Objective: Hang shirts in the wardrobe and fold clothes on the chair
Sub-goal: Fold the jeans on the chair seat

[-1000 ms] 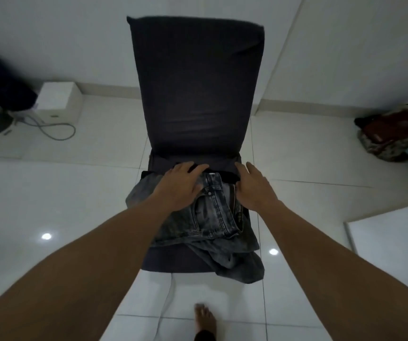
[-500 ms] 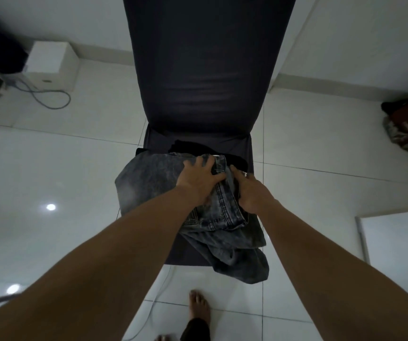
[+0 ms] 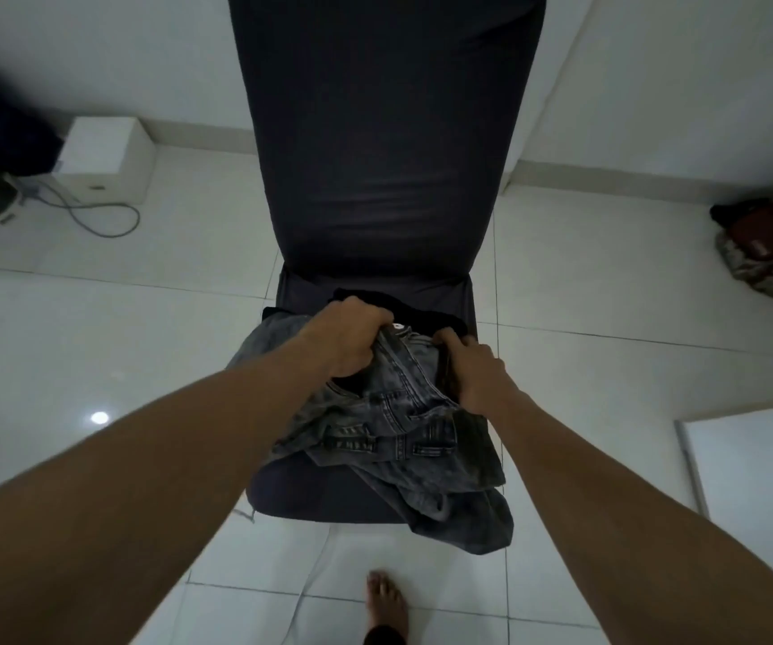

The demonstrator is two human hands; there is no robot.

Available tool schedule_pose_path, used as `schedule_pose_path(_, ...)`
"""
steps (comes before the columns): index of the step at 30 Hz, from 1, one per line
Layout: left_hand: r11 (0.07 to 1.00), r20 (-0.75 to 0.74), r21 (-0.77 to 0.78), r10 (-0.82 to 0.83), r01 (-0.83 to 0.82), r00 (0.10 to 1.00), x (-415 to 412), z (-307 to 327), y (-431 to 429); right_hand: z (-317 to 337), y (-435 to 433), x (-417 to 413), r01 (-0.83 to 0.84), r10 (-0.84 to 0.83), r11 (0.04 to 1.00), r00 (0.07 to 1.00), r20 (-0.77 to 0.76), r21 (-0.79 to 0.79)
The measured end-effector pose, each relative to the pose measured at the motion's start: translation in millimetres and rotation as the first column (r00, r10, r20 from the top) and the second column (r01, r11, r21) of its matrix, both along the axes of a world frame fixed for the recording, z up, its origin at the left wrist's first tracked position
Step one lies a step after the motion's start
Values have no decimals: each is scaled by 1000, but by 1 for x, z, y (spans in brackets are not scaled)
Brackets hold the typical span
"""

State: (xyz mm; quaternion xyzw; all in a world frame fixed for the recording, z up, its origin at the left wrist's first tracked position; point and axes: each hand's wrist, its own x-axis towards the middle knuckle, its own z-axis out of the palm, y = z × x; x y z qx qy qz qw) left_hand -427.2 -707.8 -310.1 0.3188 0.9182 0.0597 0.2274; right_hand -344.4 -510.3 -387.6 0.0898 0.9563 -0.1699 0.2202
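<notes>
A pair of grey washed jeans (image 3: 403, 425) lies bunched on the seat of a dark fabric chair (image 3: 375, 155), one leg spilling over the seat's front right corner. My left hand (image 3: 347, 337) grips the waistband at its far left, fingers curled into the denim. My right hand (image 3: 473, 365) grips the waistband's right side, thumb tucked in. A black garment (image 3: 421, 314) lies under the jeans at the back of the seat, mostly hidden.
A white box (image 3: 105, 155) and a grey cable (image 3: 95, 211) sit on the tiled floor at the left wall. A heap of clothes (image 3: 766, 253) lies at the right. A white panel (image 3: 757, 477) is at the lower right. My bare foot (image 3: 386, 602) stands before the chair.
Both hands went from resting flat on the jeans to curling round the waistband and lifting it a little. The camera moved closer to the chair.
</notes>
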Motion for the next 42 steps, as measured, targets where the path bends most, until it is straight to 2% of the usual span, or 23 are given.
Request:
schedule_pose_path(5, 971, 119, 86, 213, -224, 970, -24, 69, -34, 49, -4, -8, 116, -149, 967, 980, -133, -225)
schedule_pose_path(6, 967, 128, 79, 233, -244, 964, -26, 85, -41, 69, -6, -8, 166, -219, 931, 967, -132, -324)
schedule_pose_path(9, 969, 122, 66, 227, -236, 966, -31, 137, -61, 123, -12, -5, 299, -375, 742, 927, -2, -600)
schedule_pose_path(12, 968, 97, 68, 236, -243, 967, -29, 194, -80, 173, -23, 4, 302, -401, 598, 915, 49, -743)
schedule_pose_path(14, 956, 102, 116, 258, -269, 961, -28, 237, -93, 211, -34, 16, 289, -423, 563, 905, 30, -775)
schedule_pose_path(20, 865, 225, 344, 301, -365, 927, -16, 348, -122, 318, -56, 52, 105, -326, 672, 931, -166, -733)
schedule_pose_path(24, 820, 213, 438, 305, -369, 928, -8, 415, -138, 390, -54, 73, 106, -288, 594, 954, -88, -797)
schedule_pose_path(26, 802, 187, 468, 319, -370, 929, -4, 447, -145, 422, -49, 83, 140, -242, 662, 970, -34, -737)
schedule_pose_path(28, 816, 131, 466, 318, -342, 939, 2, 474, -149, 454, -48, 87, 140, -267, 712, 960, -81, -688)
schedule_pose_path(31, 920, -107, 339, 243, -194, 964, 8, 508, -148, 512, -50, 89, 119, -395, 737, 875, -281, -665)
schedule_pose_path(34, 978, -252, 170, 164, -123, 954, 15, 543, -154, 566, -48, 90, 130, -499, 733, 770, -398, -667)
schedule_pose_path(37, 987, -243, 82, 156, -140, 957, 21, 573, -161, 607, -50, 93, 90, -622, 621, 661, -420, -779)
schedule_pose_path(40, 982, -162, 71, 183, -173, 970, 43, 601, -156, 641, -63, 96, -53, -728, 444, 560, -395, -894)
schedule_pose_path(42, 983, -109, 76, 177, -170, 978, 53, 613, -149, 661, -72, 95, -103, -760, 416, 506, -408, -903)
